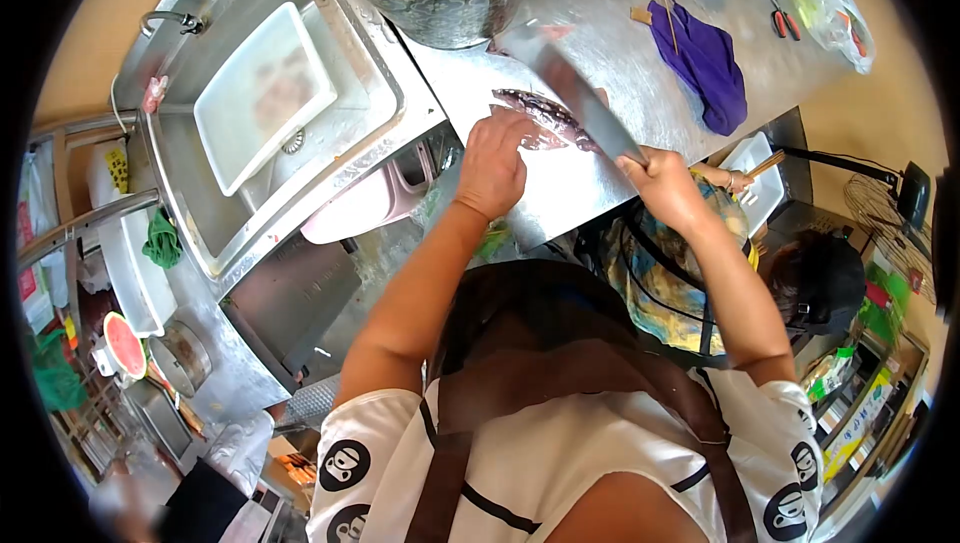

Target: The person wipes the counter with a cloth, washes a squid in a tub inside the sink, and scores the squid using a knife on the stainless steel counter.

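Note:
A dark, mottled piece of seafood or meat (550, 118) lies on the metal worktop (565, 188) at the upper middle. My left hand (494, 161) presses on its left end, fingers together. In my right hand (662, 183) is the handle of a broad cleaver (585, 103), its blade slanting up and to the left beside the right end of the piece. Whether the blade touches the piece is hard to tell.
A patterned bucket (450, 11) with a gold rim stands behind. Right of it lies a purple cloth (700, 68), with red-handled scissors (785, 25) beyond. At left is a sink (235, 223) with a white tray (265, 98). A co-worker (815, 283) is at the right.

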The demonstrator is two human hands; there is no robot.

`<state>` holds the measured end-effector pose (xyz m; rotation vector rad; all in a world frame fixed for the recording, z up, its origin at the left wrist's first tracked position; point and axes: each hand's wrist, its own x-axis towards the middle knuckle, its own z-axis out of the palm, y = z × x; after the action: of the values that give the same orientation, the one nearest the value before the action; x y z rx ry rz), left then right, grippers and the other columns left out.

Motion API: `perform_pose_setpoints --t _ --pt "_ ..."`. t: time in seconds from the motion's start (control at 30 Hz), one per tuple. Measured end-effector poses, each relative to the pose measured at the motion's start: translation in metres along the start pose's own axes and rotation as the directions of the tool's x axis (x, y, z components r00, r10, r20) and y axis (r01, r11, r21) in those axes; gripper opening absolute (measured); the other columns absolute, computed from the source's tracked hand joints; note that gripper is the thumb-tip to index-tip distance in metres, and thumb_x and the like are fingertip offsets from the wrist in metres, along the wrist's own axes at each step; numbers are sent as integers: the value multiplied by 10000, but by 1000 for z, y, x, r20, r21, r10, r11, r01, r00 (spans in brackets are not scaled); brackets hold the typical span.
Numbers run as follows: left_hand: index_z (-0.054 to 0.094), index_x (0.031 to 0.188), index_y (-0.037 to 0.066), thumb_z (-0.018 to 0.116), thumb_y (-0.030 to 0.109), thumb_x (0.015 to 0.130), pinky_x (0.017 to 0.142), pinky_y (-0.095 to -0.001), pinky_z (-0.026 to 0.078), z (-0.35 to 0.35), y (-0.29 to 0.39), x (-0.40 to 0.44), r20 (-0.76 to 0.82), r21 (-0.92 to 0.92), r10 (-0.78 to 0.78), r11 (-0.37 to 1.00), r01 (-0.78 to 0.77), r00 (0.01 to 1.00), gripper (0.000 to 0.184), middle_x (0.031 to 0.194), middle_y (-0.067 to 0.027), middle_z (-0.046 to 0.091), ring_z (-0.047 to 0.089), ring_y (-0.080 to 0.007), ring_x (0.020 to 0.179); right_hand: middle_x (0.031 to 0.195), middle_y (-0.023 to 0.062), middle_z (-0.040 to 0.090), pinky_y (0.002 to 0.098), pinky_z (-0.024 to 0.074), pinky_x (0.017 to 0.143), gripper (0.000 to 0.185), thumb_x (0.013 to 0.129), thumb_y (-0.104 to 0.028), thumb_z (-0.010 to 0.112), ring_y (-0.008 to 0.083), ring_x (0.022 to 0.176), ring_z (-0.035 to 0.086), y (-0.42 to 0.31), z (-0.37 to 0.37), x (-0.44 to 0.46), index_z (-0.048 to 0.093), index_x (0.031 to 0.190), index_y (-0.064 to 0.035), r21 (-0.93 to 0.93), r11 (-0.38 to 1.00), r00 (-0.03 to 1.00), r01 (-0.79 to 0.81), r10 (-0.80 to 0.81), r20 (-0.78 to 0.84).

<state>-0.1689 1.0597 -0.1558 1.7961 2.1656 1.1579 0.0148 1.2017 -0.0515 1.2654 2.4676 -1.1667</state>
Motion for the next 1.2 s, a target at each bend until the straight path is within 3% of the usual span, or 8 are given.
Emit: perform_pose_setpoints --t 0.13,0.17,0.3,0.4,0.6,0.8,0.93,1.2 --pt "387 1255 4 556 -17 617 1059 -459 229 -16 -1 42 194 92 103 988 -122 976 661 1298 -199 364 325 -362 1243 619 222 535 355 427 567 268 858 -221 579 256 526 491 19 -8 -16 602 842 45 118 987 976 -107 127 -174" --pt "354 1293 4 599 37 621 1093 -457 161 -17 -4 58 250 119 118 981 -152 961 716 1361 -202 309 248 -358 1307 509 27 437 290 350 463 286 876 -201 588 91 484 386 39 -1 -16 566 749 55 135 991 963 2 35 -267" --pt "372 1282 14 668 124 578 1097 -422 166 -11 -21 106 423 220 177 931 -290 889 772 1349 -195 328 265 -359 1295 520 -6 424 269 334 438 267 882 -193 583 74 453 390 59 7 -27 554 761 43 264 962 945 -72 151 -292" --pt "466 1176 18 663 137 588 1068 -413 219 -9 -18 123 627 187 127 933 -307 769 632 1213 -165 442 358 -330 1221 608 198 504 346 417 570 245 860 -182 576 233 537 436 63 7 -33 566 836 62 346 933 952 -100 191 -240" --pt "543 881 58 480 109 792 824 -368 406 9 -12 100 627 306 131 865 -398 768 120 882 -117 585 563 -255 877 620 173 507 333 415 587 214 861 -165 570 212 563 440 66 12 -35 569 857 50 386 913 956 -133 220 -192" --pt "557 911 52 497 130 797 812 -357 403 9 -9 115 557 453 -56 857 -246 829 151 909 -106 587 557 -245 936 619 151 513 327 413 583 219 864 -175 564 180 572 451 73 18 -30 580 895 41 437 888 957 -145 238 -165" --pt "545 993 17 526 169 806 877 -385 394 20 -20 127 256 542 145 797 -267 956 242 1058 -179 501 499 -283 1004 619 147 516 317 413 578 222 866 -177 563 170 574 452 73 18 -28 582 891 43 445 885 959 -137 231 -166" --pt "502 1014 -21 518 311 856 849 -376 412 40 -13 133 358 581 -293 813 35 887 367 955 -174 546 559 -294 910 620 136 525 306 416 581 242 866 -180 570 152 586 460 84 22 -24 575 877 62 466 878 954 -109 224 -198"
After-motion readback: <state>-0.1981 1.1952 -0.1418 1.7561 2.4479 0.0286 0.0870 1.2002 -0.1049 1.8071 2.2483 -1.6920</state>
